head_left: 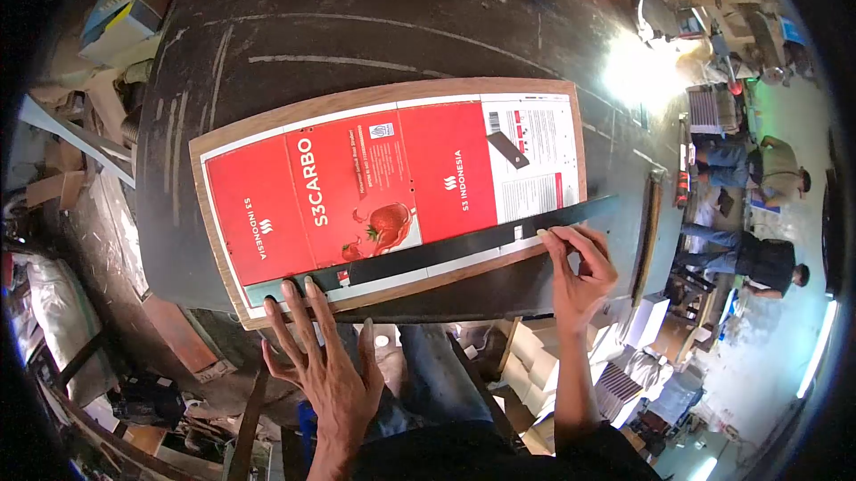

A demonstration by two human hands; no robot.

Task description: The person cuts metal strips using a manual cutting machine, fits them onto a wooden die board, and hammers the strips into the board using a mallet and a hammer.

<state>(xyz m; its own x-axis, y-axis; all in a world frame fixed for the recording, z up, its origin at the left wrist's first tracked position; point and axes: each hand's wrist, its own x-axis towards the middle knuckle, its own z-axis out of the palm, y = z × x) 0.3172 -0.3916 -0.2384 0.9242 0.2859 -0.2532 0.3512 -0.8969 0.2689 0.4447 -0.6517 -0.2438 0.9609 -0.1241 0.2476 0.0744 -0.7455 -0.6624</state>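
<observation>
A red and white printed sheet [259, 178] marked "S3CARBO" and "S3 INDONESIA", with a strawberry picture, lies on a wood-grain board [357, 101]. Along its near edge stretches a long dark straight strip [428, 254], reaching past the board on the right. My left hand [330, 374] is open, its spread fingertips resting on the strip's left end. Near the strip's right part, my right hand [584, 276] is closed, thumb and forefinger pinched at the strip's lower edge; anything between them is too small to make out. A small dark flat piece [508, 149] lies on the sheet's white panel.
Beneath the board is a dark, scratched worktable [374, 44]. A bright lamp glare [642, 66] shows at its right. Two people [767, 169] are farther off to the right. Boxes [535, 361] stand below the right side; a white sack [67, 329] lies at left.
</observation>
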